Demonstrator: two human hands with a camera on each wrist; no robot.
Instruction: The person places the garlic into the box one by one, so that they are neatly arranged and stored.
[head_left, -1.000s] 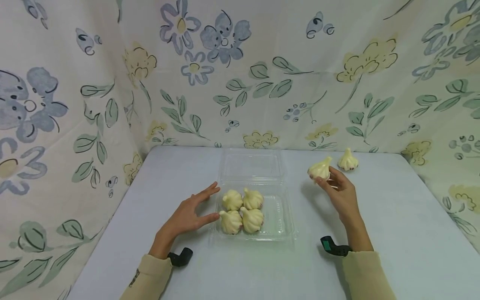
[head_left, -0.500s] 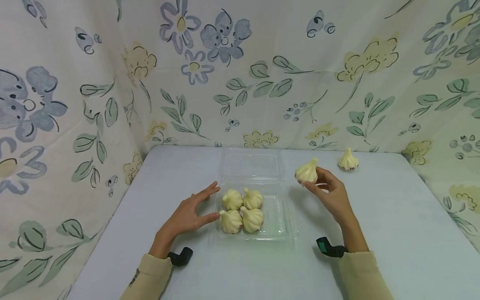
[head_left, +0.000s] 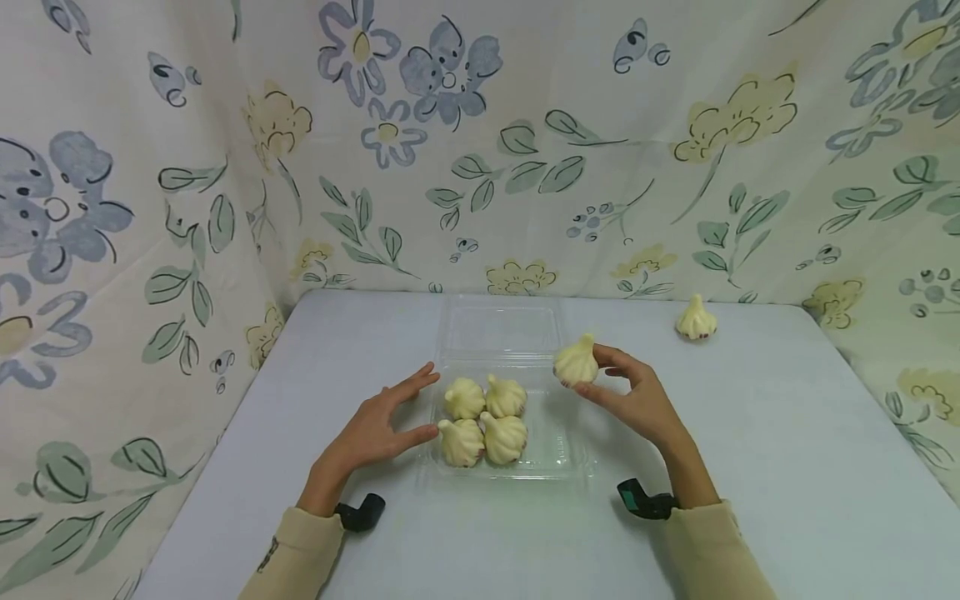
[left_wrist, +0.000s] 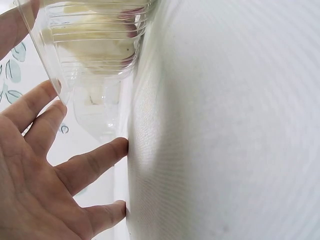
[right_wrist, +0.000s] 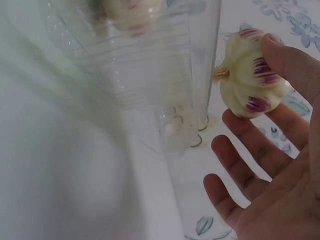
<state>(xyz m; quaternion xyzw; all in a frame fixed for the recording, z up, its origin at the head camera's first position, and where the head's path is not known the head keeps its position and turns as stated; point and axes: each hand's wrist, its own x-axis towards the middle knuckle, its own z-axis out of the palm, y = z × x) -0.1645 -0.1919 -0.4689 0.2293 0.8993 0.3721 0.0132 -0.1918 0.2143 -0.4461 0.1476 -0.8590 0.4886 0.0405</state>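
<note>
A clear plastic clamshell box [head_left: 551, 433] lies with its lid folded back on the table. Several garlic bulbs [head_left: 505, 439] fill its left part in two rows. My right hand [head_left: 633, 396] pinches another garlic bulb [head_left: 576, 362] between thumb and fingers, above the box's back right corner. Purple streaks and a root tuft show on that held bulb [right_wrist: 255, 75] in the right wrist view. My left hand [head_left: 382, 429] spreads its fingers along the box's left side; in the left wrist view, fingertips [left_wrist: 55, 87] touch the rim and others rest on the table.
One more garlic bulb [head_left: 696, 319] stands at the table's back right. The open lid [head_left: 502, 327] reaches toward the back edge. A floral curtain [head_left: 525, 167] hangs behind and beside the white table [head_left: 787, 450].
My right hand has carried the held garlic bulb leftward and slightly nearer, from right of the box to over its right edge. The left hand has stayed in place.
</note>
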